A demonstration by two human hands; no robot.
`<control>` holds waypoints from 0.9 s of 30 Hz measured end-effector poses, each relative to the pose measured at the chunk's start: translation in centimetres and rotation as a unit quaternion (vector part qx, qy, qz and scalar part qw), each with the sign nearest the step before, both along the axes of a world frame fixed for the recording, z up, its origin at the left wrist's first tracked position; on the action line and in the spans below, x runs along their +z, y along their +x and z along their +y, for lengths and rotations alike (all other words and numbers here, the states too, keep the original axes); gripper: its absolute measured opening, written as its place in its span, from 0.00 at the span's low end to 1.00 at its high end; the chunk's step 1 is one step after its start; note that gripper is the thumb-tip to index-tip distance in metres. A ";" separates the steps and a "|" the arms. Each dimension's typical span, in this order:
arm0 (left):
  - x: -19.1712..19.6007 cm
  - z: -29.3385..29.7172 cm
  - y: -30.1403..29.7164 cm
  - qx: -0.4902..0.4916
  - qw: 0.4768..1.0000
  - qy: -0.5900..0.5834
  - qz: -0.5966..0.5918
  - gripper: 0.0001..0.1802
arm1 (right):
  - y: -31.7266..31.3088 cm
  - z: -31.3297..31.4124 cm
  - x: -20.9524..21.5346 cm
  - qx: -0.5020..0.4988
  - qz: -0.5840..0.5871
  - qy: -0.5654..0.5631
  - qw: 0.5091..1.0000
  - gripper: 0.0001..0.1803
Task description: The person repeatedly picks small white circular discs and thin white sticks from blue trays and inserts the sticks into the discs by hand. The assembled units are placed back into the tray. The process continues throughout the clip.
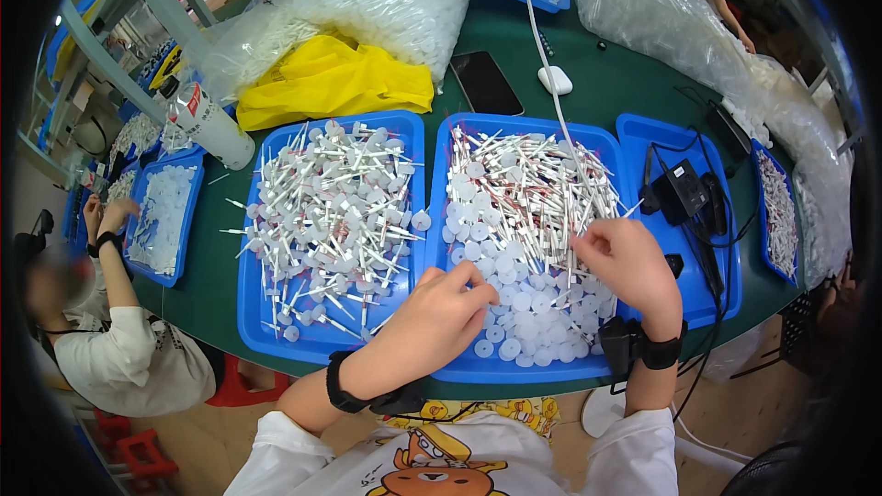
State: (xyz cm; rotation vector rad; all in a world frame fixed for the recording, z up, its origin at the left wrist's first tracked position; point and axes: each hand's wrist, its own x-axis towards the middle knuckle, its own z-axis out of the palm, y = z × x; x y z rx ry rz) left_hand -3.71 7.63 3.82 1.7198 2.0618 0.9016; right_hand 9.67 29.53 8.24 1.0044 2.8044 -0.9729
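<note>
My left hand (450, 305) is closed, its fingers curled together over the near left part of the middle blue tray (443, 211). Whatever its fingertips hold is too small to make out. Over the right side of the same tray, my right hand (634, 262) is pinched, fingertips beside the thin white sticks (528, 188); I cannot make out what is in them. These sticks, some with red ends, fill the tray's far part. Translucent round discs (533, 317) lie heaped at its near end. The left blue tray (250, 285) holds sticks with discs fitted on them (335, 211).
A right blue tray (726, 276) holds a black power adapter (680, 191) and cables. Behind the trays are a phone (487, 83), a white case (555, 81), a yellow bag (340, 83), a bottle (211, 124) and clear plastic bags (386, 0). A white cable crosses the middle tray. Co-workers sit left and far right.
</note>
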 end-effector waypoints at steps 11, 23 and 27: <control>0.3 0.2 0.1 0.012 0.997 0.018 -0.071 0.12 | 0.0 -0.1 -0.9 0.061 -0.048 0.036 0.996 0.12; 1.7 0.5 0.5 0.065 0.897 0.129 -0.418 0.13 | -0.6 -1.9 0.9 0.046 0.291 -0.403 0.866 0.06; 1.5 0.5 0.5 0.042 0.852 0.165 -0.494 0.14 | -0.3 -2.4 1.2 0.133 0.333 -0.401 0.843 0.10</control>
